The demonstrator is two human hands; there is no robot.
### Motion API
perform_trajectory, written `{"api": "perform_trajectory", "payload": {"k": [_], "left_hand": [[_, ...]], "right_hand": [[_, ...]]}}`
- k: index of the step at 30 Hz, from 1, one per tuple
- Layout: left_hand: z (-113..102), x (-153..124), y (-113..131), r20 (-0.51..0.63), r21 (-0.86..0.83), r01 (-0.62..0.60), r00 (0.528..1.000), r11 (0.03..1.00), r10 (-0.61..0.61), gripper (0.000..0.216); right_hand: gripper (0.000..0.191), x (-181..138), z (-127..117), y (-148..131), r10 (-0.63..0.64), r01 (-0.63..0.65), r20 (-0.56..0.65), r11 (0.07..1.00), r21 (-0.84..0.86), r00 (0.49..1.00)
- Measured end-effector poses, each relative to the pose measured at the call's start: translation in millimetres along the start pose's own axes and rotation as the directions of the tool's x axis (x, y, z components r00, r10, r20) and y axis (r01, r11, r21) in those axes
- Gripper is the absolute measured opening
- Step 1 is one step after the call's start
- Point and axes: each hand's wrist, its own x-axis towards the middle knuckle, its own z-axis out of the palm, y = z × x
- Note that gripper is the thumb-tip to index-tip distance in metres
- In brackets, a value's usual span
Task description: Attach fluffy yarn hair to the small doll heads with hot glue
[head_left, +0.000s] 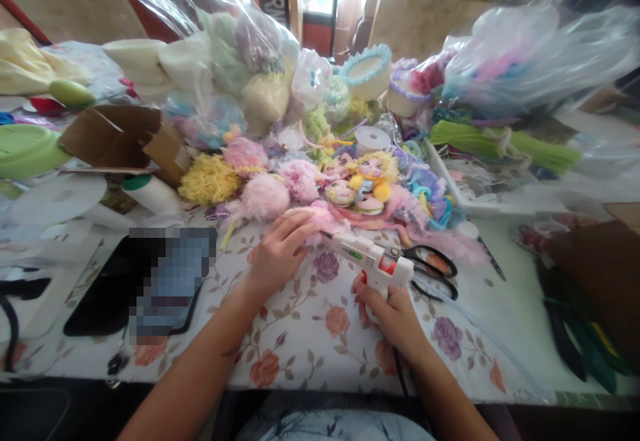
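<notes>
My right hand (387,308) is wrapped round the handle of a white hot glue gun (363,254) with red parts. A clear glue stick (450,301) trails from its back end. The nozzle points left, at a fluffy pink piece (323,216) that my left hand (280,248) holds with curled fingers. Whether the nozzle touches the pink piece I cannot tell. Black-handled scissors (433,261) lie just behind the glue gun on the flowered tablecloth (300,348).
Pompoms, such as a yellow one (210,180) and a pink one (265,196), crowd the middle. Dolls' faces (375,164) lie beside them. At left are a phone (173,281) and a cardboard box (113,138); at right, a white tray (450,184) with green stems (500,144).
</notes>
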Motion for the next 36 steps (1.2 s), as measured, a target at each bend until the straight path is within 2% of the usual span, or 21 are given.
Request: {"api": "perform_trajectory", "payload": {"k": [3,5,7,10,12,15,17,20,22,23,24,26,28,29,32,36], "left_hand": [[0.2,-0.2,-0.5,-0.002,0.002,-0.007,1.0,1.0,0.007,0.04],[0.3,0.1,-0.7,-0.005,0.007,-0.016,1.0,1.0,0.016,0.04],[0.3,0.9,-0.7,-0.007,0.019,-0.028,1.0,0.999,0.028,0.039],[0.2,2.1,-1.0,-0.008,0.046,-0.034,0.999,0.998,0.035,0.038],[0.1,2.4,-1.4,-0.013,0.067,-0.034,0.999,0.997,0.035,0.036],[-0.8,1.7,-1.9,-0.034,0.092,0.01,0.999,0.996,-0.007,0.033],[-1.9,1.0,-2.1,-0.084,0.114,0.093,0.993,0.989,-0.083,0.031],[-4.7,1.7,-2.2,-0.182,0.168,0.283,0.95,0.944,-0.253,0.033],[-7.3,3.7,-1.6,-0.246,0.148,0.397,0.902,0.906,-0.356,0.037],[-8.6,4.9,-1.1,-0.27,0.131,0.454,0.872,0.881,-0.409,0.04],[-9.8,6.1,-0.3,-0.282,0.107,0.518,0.834,0.848,-0.474,0.043],[-11.6,7.9,1.0,-0.29,0.063,0.627,0.756,0.776,-0.587,0.05],[-12.2,8.7,1.5,-0.285,0.03,0.692,0.697,0.721,-0.658,0.054],[-12.2,9.0,1.4,-0.287,0.017,0.706,0.682,0.708,-0.673,0.055],[-11.5,10.0,1.1,-0.283,-0.006,0.726,0.658,0.687,-0.698,0.054],[-11.5,13.9,3.6,-0.262,-0.032,0.739,0.643,0.673,-0.719,0.054]], "right_hand": [[0.03,-1.7,-2.4,3.6,-0.033,0.031,-0.029,0.997,-0.066,0.999],[0.031,-5.0,-5.7,-0.8,-0.075,0.065,-0.043,0.978,-0.196,0.996],[0.028,-8.4,-9.2,-10.1,-0.187,0.163,-0.04,0.928,-0.336,0.981],[0.02,-10.7,-12.4,-24.6,-0.439,0.404,0.029,0.797,-0.449,0.898],[0.015,-10.9,-13.2,-29.6,-0.533,0.488,0.069,0.705,-0.515,0.844],[0.029,-14.1,-17.8,-30.0,-0.559,0.501,0.099,0.634,-0.589,0.823],[0.03,-21.3,-27.5,-28.8,-0.551,0.504,0.103,0.651,-0.567,0.828],[0.016,-38.9,-54.8,-25.8,-0.476,0.414,0.0,0.765,-0.494,0.88],[0.019,-50.6,-80.8,-20.0,-0.357,0.244,-0.175,0.853,-0.461,0.918],[0.025,-54.7,-95.6,-15.1,-0.28,0.132,-0.285,0.885,-0.446,0.917],[0.032,-57.2,-111.5,-8.5,-0.211,0.021,-0.406,0.906,-0.424,0.889],[0.044,-56.3,-144.5,8.6,-0.116,-0.166,-0.597,0.903,-0.396,0.794],[0.042,-48.7,-176.1,28.6,-0.12,-0.247,-0.722,0.891,-0.381,0.681],[0.042,-43.0,-190.2,38.4,-0.133,-0.285,-0.757,0.874,-0.394,0.64],[0.043,-22.7,-221.3,62.0,-0.169,-0.317,-0.785,0.849,-0.424,0.596],[0.049,3.0,-238.0,73.8,-0.217,-0.295,-0.766,0.833,-0.469,0.605]]}}
